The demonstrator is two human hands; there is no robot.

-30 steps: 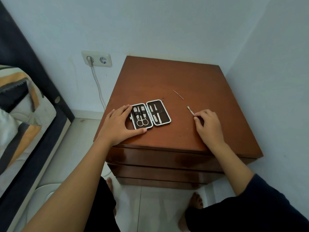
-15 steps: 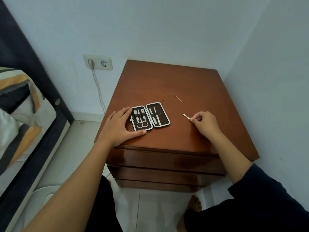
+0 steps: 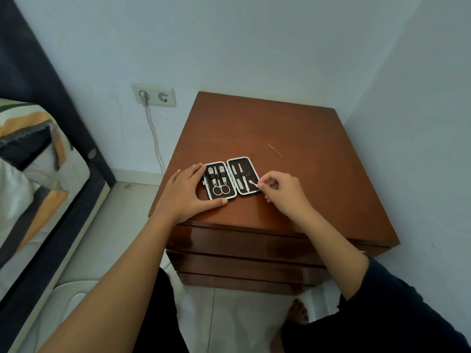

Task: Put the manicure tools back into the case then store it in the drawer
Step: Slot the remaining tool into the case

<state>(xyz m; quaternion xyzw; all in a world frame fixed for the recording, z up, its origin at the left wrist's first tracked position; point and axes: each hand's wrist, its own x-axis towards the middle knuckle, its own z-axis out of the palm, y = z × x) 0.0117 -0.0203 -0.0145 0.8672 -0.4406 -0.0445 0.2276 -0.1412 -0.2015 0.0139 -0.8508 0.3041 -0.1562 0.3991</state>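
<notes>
The open case (image 3: pixel 231 177) is laid flat near the front left of the nightstand top (image 3: pixel 305 200), its two halves spread side by side. It is braced by the left hand (image 3: pixel 187 193), whose spread fingers rest against the case's left edge and whose thumb runs along the near edge — nothing is clasped; the case is only pinned so that it will not slide while a tool is fed in. A small white-tipped tool (image 3: pixel 252 184) is pinched between thumb and fingertips of the right hand (image 3: pixel 281 191), with its tip brought over the lower right corner of the right half, beside the two slender tools already strapped there. An empty place under the elastic band appears to be aimed at, though the band itself is too small to be made out clearly.

The scissors (image 3: pixel 221 189) and the other pieces are seen seated in the left half. One thin metal tool (image 3: pixel 274 150) is left loose on the wood, well apart behind the case — it is judged to be fetched next. The drawers (image 3: pixel 242 244) below are shut, and the knees are set close before them; room will be needed for pulling one out.
</notes>
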